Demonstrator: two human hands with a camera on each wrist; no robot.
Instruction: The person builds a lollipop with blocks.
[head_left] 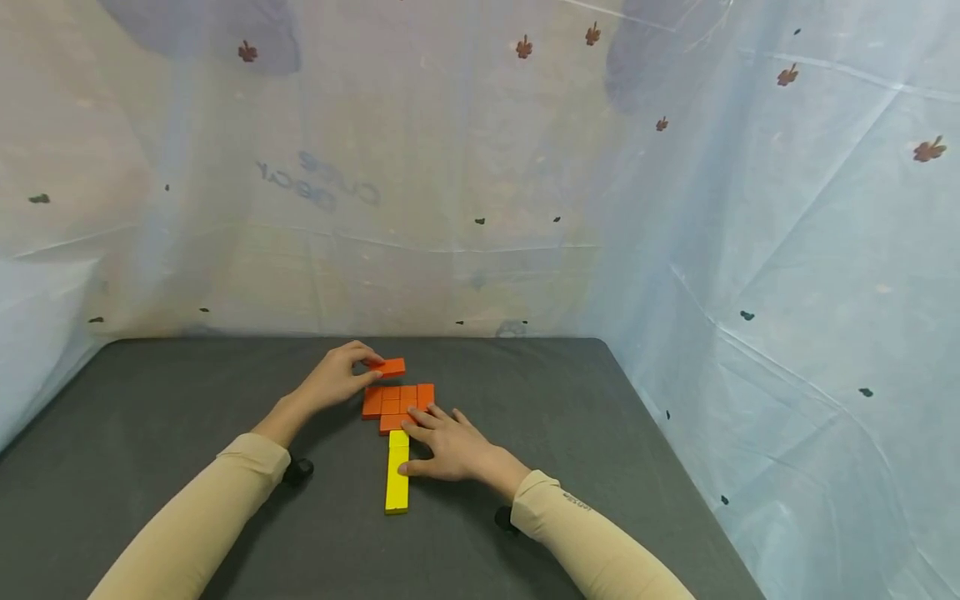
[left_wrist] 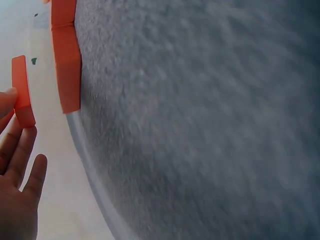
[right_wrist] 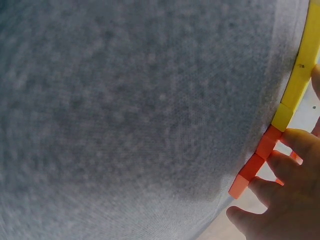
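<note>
My left hand (head_left: 339, 374) pinches an orange block (head_left: 392, 367) between thumb and fingers, just beyond a cluster of orange blocks (head_left: 390, 400) on the dark table. In the left wrist view that held block (left_wrist: 22, 90) is raised off the table, the little finger sticking out free. My right hand (head_left: 450, 446) lies spread over the near right side of the cluster, fingertips on the orange blocks and thumb at a yellow strip (head_left: 397, 483). This strip runs from the cluster toward me, with a short yellow block (right_wrist: 283, 117) at its far end.
The dark grey table (head_left: 600, 517) extends on both sides of the blocks. A pale plastic sheet (head_left: 450, 167) with leaf-like marks hangs behind the table's back edge and along its right side. Each wrist carries a small black device.
</note>
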